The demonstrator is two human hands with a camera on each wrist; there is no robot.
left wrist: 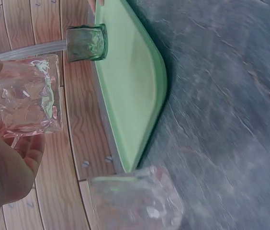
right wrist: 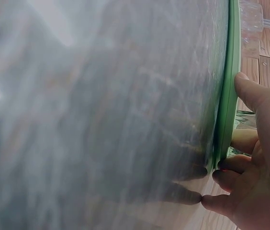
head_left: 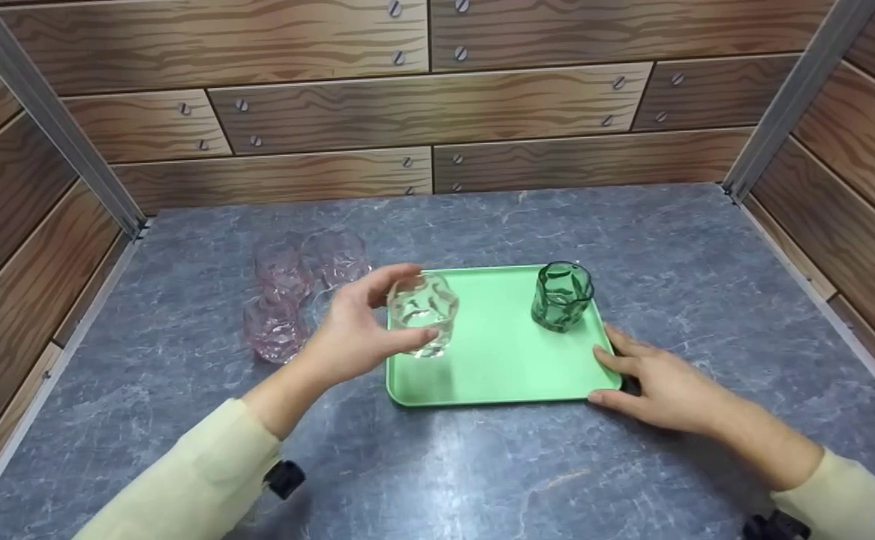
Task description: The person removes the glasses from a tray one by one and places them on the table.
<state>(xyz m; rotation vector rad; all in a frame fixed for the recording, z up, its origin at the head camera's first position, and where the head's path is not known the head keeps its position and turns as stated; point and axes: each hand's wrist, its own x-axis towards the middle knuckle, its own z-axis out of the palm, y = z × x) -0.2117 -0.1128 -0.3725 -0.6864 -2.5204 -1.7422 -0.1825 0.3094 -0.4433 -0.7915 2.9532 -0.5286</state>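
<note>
My left hand (head_left: 359,322) holds a clear faceted glass (head_left: 424,315) upright between thumb and fingers, raised over the left end of a light green tray (head_left: 505,367). In the left wrist view the clear glass (left wrist: 25,98) appears apart from the tray surface. A dark green glass (head_left: 561,296) stands on the tray near its far right corner. At the tray's near right corner my right hand (head_left: 663,386) grips the edge. The right wrist view has its thumb on the green rim (right wrist: 229,96) and the other fingers curled at the side, partly hidden.
Several pale pink glasses (head_left: 276,330) stand close together left of the tray, partly behind my left hand. Grey marbled tabletop (head_left: 482,465) surrounds the tray. Wood-patterned walls (head_left: 437,112) with metal corner posts (head_left: 798,97) border the back and sides.
</note>
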